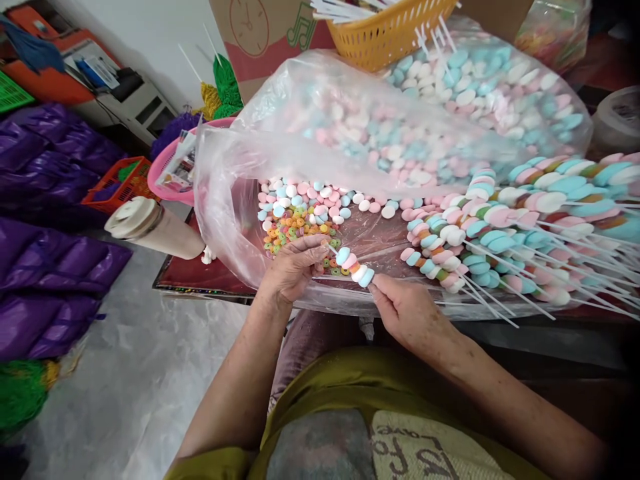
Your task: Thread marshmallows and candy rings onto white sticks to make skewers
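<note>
A short marshmallow skewer (354, 265) slants between my hands, with blue, pink, white and orange pieces threaded on a white stick. My right hand (407, 310) pinches its lower end beside a blue marshmallow. At the upper end, the bare stick tip meets the closed fingertips of my left hand (297, 267); whatever lies between those fingers is hidden. Under and behind my left hand is a pile of small ring gummies (287, 230) in orange, yellow and green. Loose pink, white and blue marshmallows (325, 195) lie just beyond them.
Finished skewers (505, 233) are heaped at the right, sticks pointing toward me. A large clear bag (320, 100) of marshmallows lies behind, below a yellow basket (385, 33) of white sticks. On the left stand a lidded cup (155, 227) and a pink basin (165, 163). Purple bundles (50, 287) fill the far left.
</note>
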### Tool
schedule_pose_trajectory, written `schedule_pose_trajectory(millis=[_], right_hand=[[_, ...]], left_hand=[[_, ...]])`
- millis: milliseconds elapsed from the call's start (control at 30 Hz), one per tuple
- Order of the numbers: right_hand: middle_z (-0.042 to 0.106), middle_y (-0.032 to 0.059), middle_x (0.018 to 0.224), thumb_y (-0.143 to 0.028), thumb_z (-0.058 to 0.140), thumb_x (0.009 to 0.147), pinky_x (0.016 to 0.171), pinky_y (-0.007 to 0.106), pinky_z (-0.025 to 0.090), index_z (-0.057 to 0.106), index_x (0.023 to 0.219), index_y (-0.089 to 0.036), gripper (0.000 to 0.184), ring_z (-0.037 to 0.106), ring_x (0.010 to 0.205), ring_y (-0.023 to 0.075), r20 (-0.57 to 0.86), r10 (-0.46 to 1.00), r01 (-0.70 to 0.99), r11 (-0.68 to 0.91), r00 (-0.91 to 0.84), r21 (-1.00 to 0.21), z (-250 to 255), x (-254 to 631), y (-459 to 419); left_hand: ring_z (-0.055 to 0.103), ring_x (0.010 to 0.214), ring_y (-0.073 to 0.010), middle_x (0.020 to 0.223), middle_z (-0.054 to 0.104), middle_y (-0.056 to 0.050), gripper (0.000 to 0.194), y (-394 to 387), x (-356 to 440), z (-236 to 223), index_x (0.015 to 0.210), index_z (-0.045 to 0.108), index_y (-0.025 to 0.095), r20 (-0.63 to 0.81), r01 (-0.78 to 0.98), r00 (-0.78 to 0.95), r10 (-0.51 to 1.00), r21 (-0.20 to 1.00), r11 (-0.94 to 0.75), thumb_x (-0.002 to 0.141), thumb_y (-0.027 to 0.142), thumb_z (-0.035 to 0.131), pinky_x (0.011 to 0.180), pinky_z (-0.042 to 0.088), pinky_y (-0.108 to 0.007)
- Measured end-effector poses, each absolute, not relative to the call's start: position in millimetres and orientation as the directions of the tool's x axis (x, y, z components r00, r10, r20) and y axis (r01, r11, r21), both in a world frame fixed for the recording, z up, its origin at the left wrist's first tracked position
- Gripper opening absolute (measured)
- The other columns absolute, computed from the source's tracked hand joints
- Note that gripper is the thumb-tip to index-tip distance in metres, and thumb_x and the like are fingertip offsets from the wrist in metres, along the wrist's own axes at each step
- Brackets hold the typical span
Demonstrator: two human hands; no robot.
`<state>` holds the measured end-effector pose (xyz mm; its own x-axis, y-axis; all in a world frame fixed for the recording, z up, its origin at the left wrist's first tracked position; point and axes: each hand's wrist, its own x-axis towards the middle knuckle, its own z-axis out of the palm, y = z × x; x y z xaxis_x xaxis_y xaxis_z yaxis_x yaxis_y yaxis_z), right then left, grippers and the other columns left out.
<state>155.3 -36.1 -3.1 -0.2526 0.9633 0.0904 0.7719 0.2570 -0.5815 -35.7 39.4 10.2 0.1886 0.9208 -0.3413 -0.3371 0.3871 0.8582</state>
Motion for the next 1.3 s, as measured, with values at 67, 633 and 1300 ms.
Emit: schedule_pose_trajectory(millis=[67, 633, 1300], right_hand=[[0.049, 0.0013, 0.056, -0.025, 0.033, 0.087, 0.053, 0.027, 0.024, 0.041, 0.067, -0.02, 0.021, 0.041, 0.051, 0.013, 0.077, 0.949, 0.765, 0.293, -0.306, -0.574, -2, 157, -37], [0.045, -0.0025, 0.052, -0.034, 0.036, 0.088, 0.053, 0.024, 0.033, 0.039, 0.059, -0.021, 0.032, 0.041, 0.052, 0.0114, 0.001, 0.992, 0.561, 0.071, -0.124, -0.825, -14, 172, -42], [0.047, -0.0015, 0.052, -0.034, 0.034, 0.087, 0.052, 0.025, 0.03, 0.039, 0.058, -0.021, 0.032, 0.042, 0.052, 0.012, -0.024, 0.991, 0.62, 0.063, -0.131, -0.782, -12, 173, -45]], left_hand=[[0.047, 0.043, -0.0043, 0.058, 0.063, -0.001, 0.029, 40, -40, 11, 0.076, 0.069, 0.013, -0.348, -0.32, 0.255, 0.902, 0.85, 0.418, 0.05, 0.021, 0.081, 0.042, 0.036, -0.018], [0.053, 0.061, -0.0126, 0.067, 0.061, -0.001, 0.01, 62, -18, 17, 0.075, 0.069, 0.019, 0.039, 0.519, 0.096, 0.995, 0.851, -0.083, 0.068, 0.025, 0.066, 0.057, 0.041, -0.024], [0.059, 0.083, -0.0255, 0.091, 0.062, -0.008, 0.018, 79, -5, 10, 0.079, 0.07, 0.02, -0.048, 0.923, 0.324, 0.945, 0.236, -0.305, 0.071, 0.015, 0.055, 0.066, 0.042, -0.032]])
